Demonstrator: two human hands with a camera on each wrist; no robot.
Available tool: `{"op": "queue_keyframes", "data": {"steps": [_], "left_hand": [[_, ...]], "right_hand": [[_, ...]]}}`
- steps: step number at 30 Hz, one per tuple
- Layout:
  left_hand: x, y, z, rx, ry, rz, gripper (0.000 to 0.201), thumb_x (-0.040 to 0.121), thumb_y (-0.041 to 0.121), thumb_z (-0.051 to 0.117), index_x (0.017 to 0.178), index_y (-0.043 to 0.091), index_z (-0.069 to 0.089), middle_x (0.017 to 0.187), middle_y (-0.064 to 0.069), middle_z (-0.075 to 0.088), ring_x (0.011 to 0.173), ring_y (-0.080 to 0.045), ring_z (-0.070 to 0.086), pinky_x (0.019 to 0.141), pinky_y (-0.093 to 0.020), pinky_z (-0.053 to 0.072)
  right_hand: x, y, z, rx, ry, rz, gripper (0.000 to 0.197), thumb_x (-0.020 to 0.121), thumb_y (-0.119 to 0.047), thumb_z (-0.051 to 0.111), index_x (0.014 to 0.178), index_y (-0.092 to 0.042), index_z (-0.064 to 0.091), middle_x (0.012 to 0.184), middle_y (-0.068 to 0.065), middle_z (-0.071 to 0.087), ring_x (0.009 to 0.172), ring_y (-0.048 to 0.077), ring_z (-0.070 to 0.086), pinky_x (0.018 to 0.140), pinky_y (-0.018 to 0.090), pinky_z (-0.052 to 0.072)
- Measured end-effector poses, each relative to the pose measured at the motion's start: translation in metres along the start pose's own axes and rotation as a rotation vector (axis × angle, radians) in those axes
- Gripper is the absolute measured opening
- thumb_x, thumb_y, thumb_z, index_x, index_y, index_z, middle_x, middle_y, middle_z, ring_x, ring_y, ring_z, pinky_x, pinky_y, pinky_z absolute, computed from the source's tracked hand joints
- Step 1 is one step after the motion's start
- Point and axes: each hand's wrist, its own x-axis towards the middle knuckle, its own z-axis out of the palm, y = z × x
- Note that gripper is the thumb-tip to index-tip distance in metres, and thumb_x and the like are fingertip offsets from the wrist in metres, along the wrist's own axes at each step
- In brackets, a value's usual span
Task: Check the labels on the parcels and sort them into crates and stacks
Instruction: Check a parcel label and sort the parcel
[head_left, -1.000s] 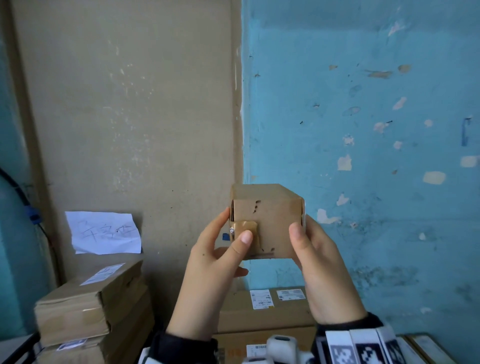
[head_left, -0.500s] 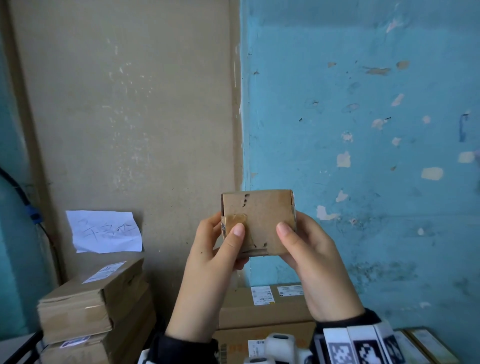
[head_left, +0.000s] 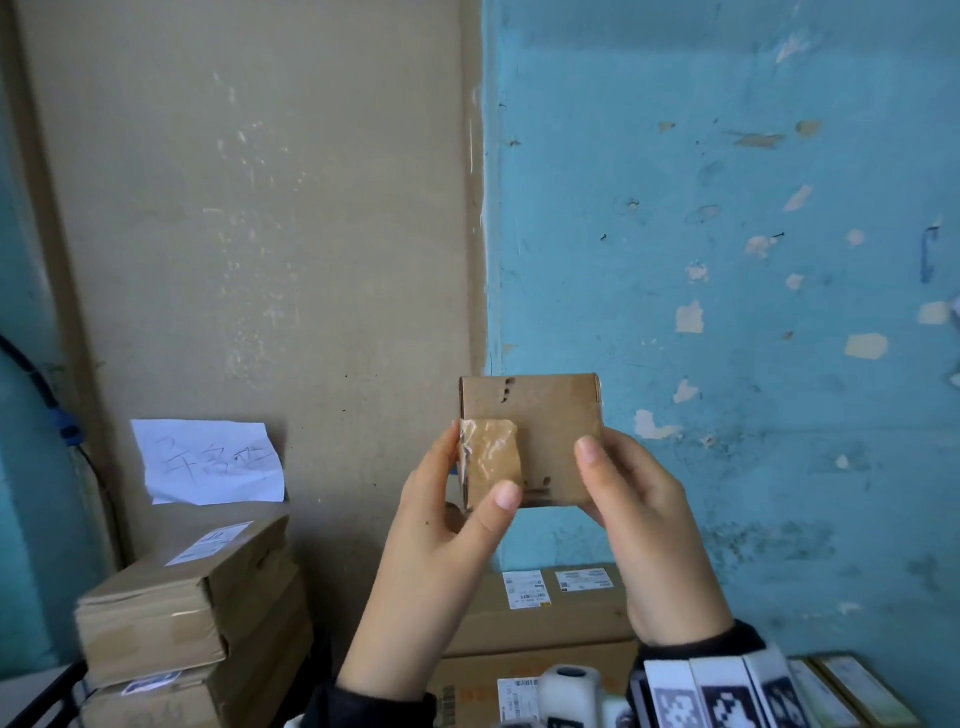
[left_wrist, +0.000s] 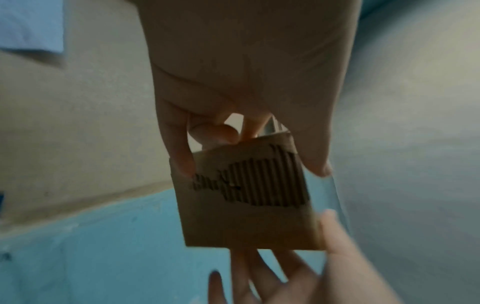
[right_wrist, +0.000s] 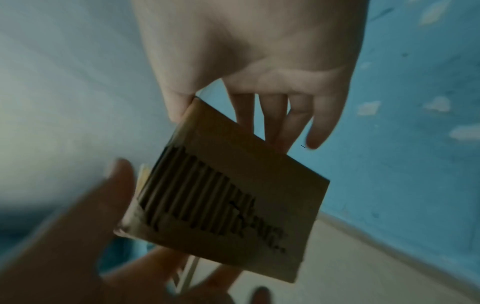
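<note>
You hold a small cardboard parcel (head_left: 540, 436) up before the wall, between both hands: your left hand (head_left: 441, 530) pinches its left edge, thumb on a patch of brown tape (head_left: 491, 457), and your right hand (head_left: 644, 519) grips its right side. The wrist views show a torn face baring corrugation — no label visible. Far left, stacked boxes (head_left: 176, 613) carry white labels, too small to read; a handwritten paper note (head_left: 208, 462) hangs above — illegible.
</note>
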Motion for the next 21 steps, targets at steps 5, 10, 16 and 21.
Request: {"op": "queue_keyframes", "data": {"steps": [5,10,16,21], "left_hand": [[0.004,-0.012,-0.004,0.293,0.047,0.064,0.066,0.079,0.032,0.078,0.137,0.04,0.046,0.104,0.004,0.062,0.061,0.0,0.049,0.058,-0.012,0.04],[0.005,-0.008,-0.009,0.363,0.159,0.122,0.032,0.082,0.028,0.072,0.101,0.046,0.053,0.093,0.012,0.061,0.061,-0.007,0.048,0.055,-0.016,0.039],[-0.001,-0.008,-0.006,0.163,0.253,0.069,0.044,0.066,0.065,0.05,0.086,0.029,0.066,0.078,0.005,0.069,0.069,-0.011,0.061,0.06,-0.022,0.047],[0.0,-0.004,-0.004,0.072,0.304,0.062,0.043,0.07,0.059,0.05,0.079,0.02,0.065,0.075,0.004,0.066,0.069,0.002,0.06,0.056,-0.008,0.043]], "right_hand": [[0.001,-0.008,-0.005,-0.112,-0.075,0.054,0.047,0.061,-0.09,0.036,0.089,-0.066,0.065,0.101,-0.033,0.068,0.098,-0.014,0.061,0.087,0.013,0.042],[0.003,-0.007,-0.005,-0.11,-0.16,0.071,0.047,0.07,-0.084,0.044,0.101,-0.058,0.067,0.11,-0.03,0.066,0.106,-0.012,0.059,0.098,0.02,0.042],[0.006,0.001,-0.008,-0.014,-0.26,0.099,0.063,0.065,-0.048,0.08,0.123,-0.04,0.058,0.127,-0.025,0.062,0.119,-0.005,0.056,0.091,0.022,0.05],[0.001,0.006,-0.006,0.058,-0.27,0.138,0.063,0.07,-0.035,0.074,0.13,-0.039,0.054,0.123,-0.013,0.067,0.111,0.007,0.065,0.078,0.022,0.054]]}}
